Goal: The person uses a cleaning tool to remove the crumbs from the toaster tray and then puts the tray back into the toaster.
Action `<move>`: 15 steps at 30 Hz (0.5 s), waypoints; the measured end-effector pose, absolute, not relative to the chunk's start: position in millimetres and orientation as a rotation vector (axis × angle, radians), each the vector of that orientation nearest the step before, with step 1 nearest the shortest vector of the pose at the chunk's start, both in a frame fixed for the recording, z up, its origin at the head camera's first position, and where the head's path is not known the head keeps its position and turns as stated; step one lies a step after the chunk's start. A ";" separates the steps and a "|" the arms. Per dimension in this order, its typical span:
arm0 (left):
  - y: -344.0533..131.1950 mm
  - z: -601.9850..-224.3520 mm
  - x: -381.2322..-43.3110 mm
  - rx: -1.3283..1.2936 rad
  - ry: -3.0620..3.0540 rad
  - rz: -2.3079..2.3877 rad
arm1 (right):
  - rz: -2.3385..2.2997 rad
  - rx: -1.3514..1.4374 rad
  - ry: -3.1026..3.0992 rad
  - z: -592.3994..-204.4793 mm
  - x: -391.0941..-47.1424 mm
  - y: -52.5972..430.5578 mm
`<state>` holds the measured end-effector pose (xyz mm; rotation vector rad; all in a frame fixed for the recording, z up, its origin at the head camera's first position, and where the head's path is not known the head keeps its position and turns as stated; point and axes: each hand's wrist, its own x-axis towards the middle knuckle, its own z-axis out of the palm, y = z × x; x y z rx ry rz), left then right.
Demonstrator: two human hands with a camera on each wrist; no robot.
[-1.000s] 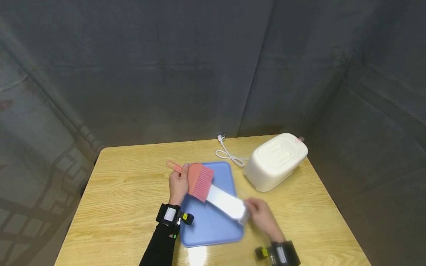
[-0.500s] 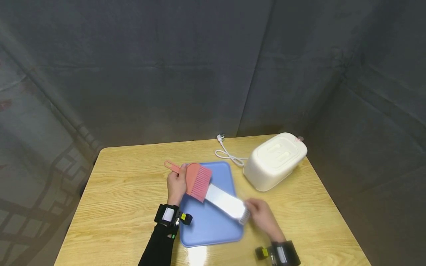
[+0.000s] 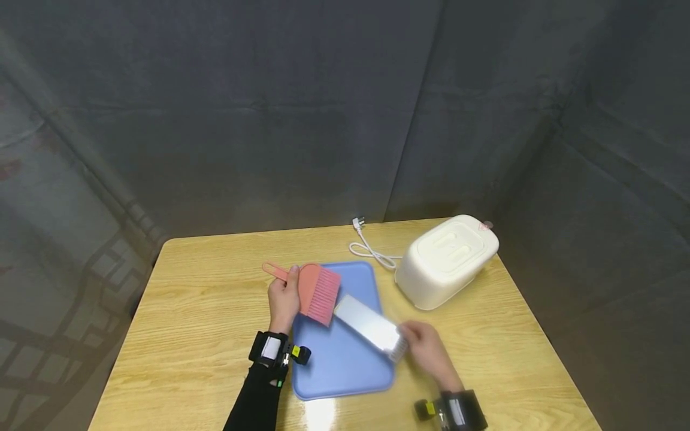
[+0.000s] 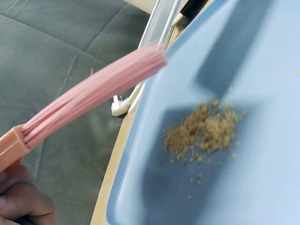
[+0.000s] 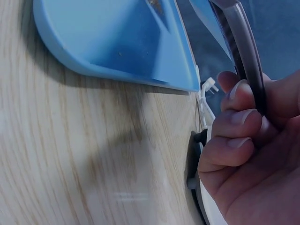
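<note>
In the head view my left hand (image 3: 284, 304) grips a small pink hand brush (image 3: 309, 290) by the base of its looped handle, bristles to the right. The bristles (image 4: 101, 91) hang above a pale blue tray (image 4: 276, 173) in the left wrist view. Brown crumbs (image 4: 204, 131) lie heaped on the tray. My right hand (image 3: 428, 353) pinches the ribbed end of a flat, shiny metal crumb tray (image 3: 369, 323), which slants up-left over the blue tray. Its dark end (image 5: 248, 56) sits between thumb and fingers in the right wrist view. A narrow gap separates bristles and crumb tray.
A cream, lidded toaster-like appliance (image 3: 447, 260) stands at the back right of the wooden table (image 3: 210, 311). Its white cord (image 3: 372, 251) and plug lie looped behind the blue tray. Grey cloth (image 3: 269, 120) hangs behind the table.
My left hand has drawn the brush slightly left, so its bristles no longer overlap the crumb tray's far end. The crumb tray has shifted slightly in my right hand.
</note>
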<state>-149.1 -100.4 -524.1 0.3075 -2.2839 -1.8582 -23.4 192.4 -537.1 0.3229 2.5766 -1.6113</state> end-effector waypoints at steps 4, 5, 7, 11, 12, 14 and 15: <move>-94.2 -523.7 -146.9 0.345 -2.208 -1.920 | -1.617 0.320 2.586 -535.5 -23.9 191.0; -91.8 -523.5 -146.1 0.351 -2.193 -1.936 | -1.617 0.319 2.591 -535.0 -24.1 190.6; -86.5 -524.1 -144.8 0.359 -2.176 -1.956 | -1.616 0.316 2.601 -534.5 -24.3 189.7; -75.0 -523.5 -141.9 0.346 -2.176 -1.950 | -1.620 0.300 2.612 -534.9 -24.7 186.9; -72.6 -523.9 -141.5 0.342 -2.178 -1.943 | -1.618 0.292 2.614 -535.3 -24.7 186.2; -68.8 -523.4 -140.3 0.331 -2.179 -1.931 | -1.615 0.278 2.616 -535.9 -25.1 184.9; -67.7 -523.7 -140.0 0.325 -2.182 -1.925 | -1.613 0.272 2.619 -536.2 -25.2 184.5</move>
